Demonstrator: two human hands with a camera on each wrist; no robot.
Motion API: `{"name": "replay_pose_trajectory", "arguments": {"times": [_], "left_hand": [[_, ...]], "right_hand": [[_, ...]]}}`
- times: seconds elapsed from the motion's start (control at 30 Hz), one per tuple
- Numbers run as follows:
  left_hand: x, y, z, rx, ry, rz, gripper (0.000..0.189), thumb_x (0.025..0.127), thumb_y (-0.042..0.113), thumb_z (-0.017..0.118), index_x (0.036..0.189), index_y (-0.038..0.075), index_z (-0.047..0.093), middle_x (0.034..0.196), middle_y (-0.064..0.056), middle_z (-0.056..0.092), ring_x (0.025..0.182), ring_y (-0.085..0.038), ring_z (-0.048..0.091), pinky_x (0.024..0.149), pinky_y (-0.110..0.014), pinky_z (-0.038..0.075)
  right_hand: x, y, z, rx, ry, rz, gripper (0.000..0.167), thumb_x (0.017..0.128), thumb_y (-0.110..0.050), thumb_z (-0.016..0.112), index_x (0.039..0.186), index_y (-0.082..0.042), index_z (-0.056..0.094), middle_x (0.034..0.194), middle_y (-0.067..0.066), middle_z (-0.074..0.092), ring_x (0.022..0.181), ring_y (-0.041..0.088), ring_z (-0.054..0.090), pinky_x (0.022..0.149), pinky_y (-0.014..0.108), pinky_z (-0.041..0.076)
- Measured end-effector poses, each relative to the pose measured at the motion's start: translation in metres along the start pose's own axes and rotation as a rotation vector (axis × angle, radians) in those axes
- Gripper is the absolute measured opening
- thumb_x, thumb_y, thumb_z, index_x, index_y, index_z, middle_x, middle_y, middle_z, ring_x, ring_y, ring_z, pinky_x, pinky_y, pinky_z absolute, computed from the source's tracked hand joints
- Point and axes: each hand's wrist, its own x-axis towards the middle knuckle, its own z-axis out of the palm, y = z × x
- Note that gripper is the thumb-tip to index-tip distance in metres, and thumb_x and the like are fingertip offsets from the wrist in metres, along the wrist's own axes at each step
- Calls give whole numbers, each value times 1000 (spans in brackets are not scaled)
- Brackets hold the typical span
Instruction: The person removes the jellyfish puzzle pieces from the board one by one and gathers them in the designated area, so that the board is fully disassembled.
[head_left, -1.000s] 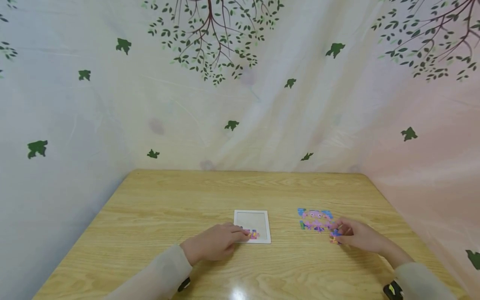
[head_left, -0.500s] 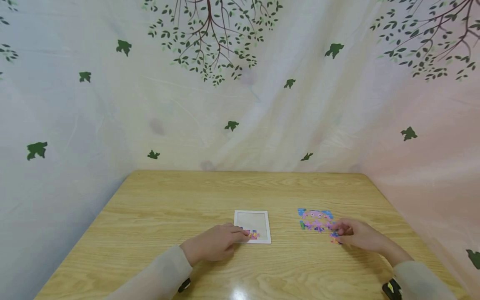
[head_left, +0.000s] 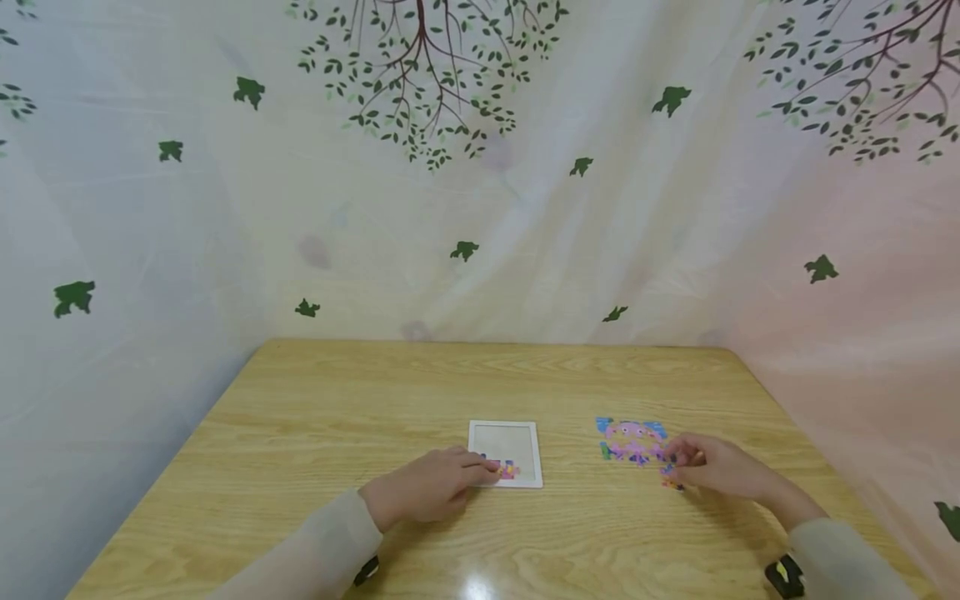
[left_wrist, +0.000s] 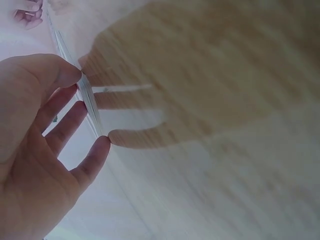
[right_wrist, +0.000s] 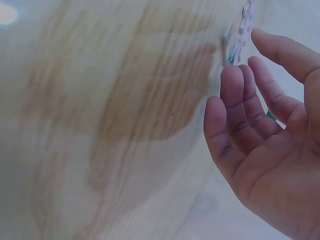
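My left hand (head_left: 431,485) rests on the left side of a white square frame (head_left: 538,467). Its fingertips lie over a few colourful jigsaw pieces (head_left: 508,469) along the frame's near edge. Close up in the left wrist view, the thumb and fingertips touch the frame's thin edge (left_wrist: 90,102). On the right, my right hand (head_left: 723,471) hovers low beside a loose piece (head_left: 670,479), partly covered by the thumb. Its thumb and fingers stand apart in the right wrist view, with nothing visible between them. Beyond them lie jigsaw pieces (right_wrist: 240,37).
A pink and blue cluster of jigsaw pieces (head_left: 632,440), showing a face-like picture, lies flat left of my right hand. The wooden table (head_left: 337,400) meets a leaf-printed cloth backdrop (head_left: 360,250) at its back and sides.
My right thumb and fingers shift slightly by the loose piece, which shows less above the thumb. My left hand and the frame stay in place.
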Motion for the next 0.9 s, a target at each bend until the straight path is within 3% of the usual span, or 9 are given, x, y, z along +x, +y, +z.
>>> {"name": "replay_pose_trajectory", "arguments": {"times": [0.27, 0.6, 0.9], "left_hand": [[-1, 1, 0, -24, -39, -63, 42, 95, 1, 65, 136, 11, 69, 130, -7, 64, 117, -22, 62, 95, -33, 55], [-5, -5, 1, -38, 15, -17, 40, 91, -2, 65, 129, 11, 70, 121, -5, 68, 110, -19, 63, 98, -30, 53], [-9, -3, -5, -89, -64, -56, 38, 95, 0, 62, 131, 8, 68, 129, -7, 67, 121, -21, 61, 107, -31, 49]], "right_hand": [[16, -22, 9, -64, 4, -3, 27, 98, -16, 71, 119, 1, 65, 93, 5, 58, 77, 9, 57, 62, 25, 51], [61, -53, 41, -86, -69, -122, 21, 98, -15, 72, 114, -2, 66, 93, 1, 60, 82, 10, 58, 71, 24, 53], [94, -88, 78, -103, -122, -157, 18, 96, -14, 73, 111, -3, 71, 90, -4, 65, 81, 9, 61, 71, 24, 54]]}}
